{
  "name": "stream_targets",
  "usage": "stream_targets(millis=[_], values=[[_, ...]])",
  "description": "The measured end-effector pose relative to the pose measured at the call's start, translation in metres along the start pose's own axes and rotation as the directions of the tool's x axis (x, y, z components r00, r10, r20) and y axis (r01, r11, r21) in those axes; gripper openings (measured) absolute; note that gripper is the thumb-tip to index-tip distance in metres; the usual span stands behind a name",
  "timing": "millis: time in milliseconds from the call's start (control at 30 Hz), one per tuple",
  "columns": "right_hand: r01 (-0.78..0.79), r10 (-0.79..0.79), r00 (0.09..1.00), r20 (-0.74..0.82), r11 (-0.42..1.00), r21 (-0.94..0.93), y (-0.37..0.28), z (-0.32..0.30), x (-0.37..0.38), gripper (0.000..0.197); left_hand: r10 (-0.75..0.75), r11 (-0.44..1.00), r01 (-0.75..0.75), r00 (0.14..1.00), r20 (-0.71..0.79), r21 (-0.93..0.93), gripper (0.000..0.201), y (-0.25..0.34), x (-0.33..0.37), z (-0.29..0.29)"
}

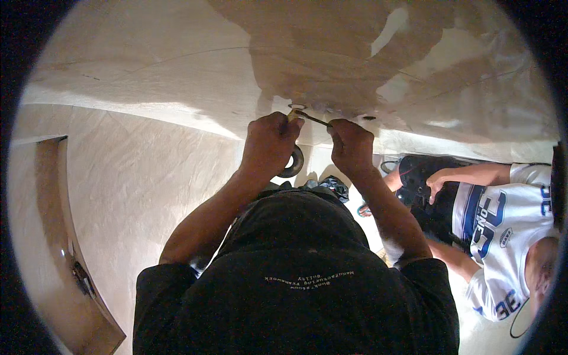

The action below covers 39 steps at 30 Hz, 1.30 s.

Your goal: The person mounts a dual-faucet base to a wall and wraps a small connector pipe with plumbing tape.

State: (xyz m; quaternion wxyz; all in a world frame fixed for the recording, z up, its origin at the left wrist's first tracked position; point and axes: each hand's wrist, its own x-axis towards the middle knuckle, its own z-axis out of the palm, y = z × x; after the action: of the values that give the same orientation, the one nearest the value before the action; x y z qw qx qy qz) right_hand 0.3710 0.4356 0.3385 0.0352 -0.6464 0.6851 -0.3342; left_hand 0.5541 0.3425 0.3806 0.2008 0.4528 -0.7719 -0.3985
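Note:
My left hand (269, 142) is closed in a pinch on a small yellowish piece (292, 115), held close to the tiled wall (177, 65). My right hand (352, 145) grips one end of a thin dark strip or rod (315, 119). It slants across the gap between my hands and meets the yellowish piece at its other end; its exact kind is unclear. Just below my left hand a black ring-shaped thing (297, 161) shows; whether my fingers hold it is hidden. A pale round rim (297, 106) sits on the wall right beyond my fingertips.
To the right of my fists a dark hole (369, 118) marks the wall. Close on my right is another person in a white shirt (497, 219), one hand near the knee. A black plastic bag (335, 187) lies below. At far left is a brown door (53, 195) with a handle.

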Motion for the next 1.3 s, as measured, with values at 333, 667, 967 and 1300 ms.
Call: stream_targets(millis=[333, 667, 967, 1300], values=[[-0.027, 0.066, 0.99, -0.126, 0.957, 0.288, 0.016, 0.039, -0.014, 0.014, -0.01, 0.998, 0.014, 0.998, -0.058, 0.068, 0.039, 0.012, -0.002, 0.006], [-0.063, 0.064, 0.998, 0.006, 0.997, -0.044, 0.003, 0.012, -0.008, 0.011, -0.092, 0.99, 0.105, 0.986, 0.138, -0.09, 0.042, 0.008, 0.0, -0.013], [-0.132, 0.133, 0.99, 0.04, 0.991, -0.024, -0.006, 0.024, -0.01, 0.007, -0.231, 0.865, 0.382, 0.879, 0.418, -0.326, 0.027, -0.011, 0.007, -0.017], [-0.199, 0.205, 0.974, 0.091, 0.977, -0.078, -0.009, 0.018, -0.003, 0.008, -0.137, 0.978, 0.191, 0.888, 0.44, -0.082, 0.032, -0.006, 0.018, -0.023]])
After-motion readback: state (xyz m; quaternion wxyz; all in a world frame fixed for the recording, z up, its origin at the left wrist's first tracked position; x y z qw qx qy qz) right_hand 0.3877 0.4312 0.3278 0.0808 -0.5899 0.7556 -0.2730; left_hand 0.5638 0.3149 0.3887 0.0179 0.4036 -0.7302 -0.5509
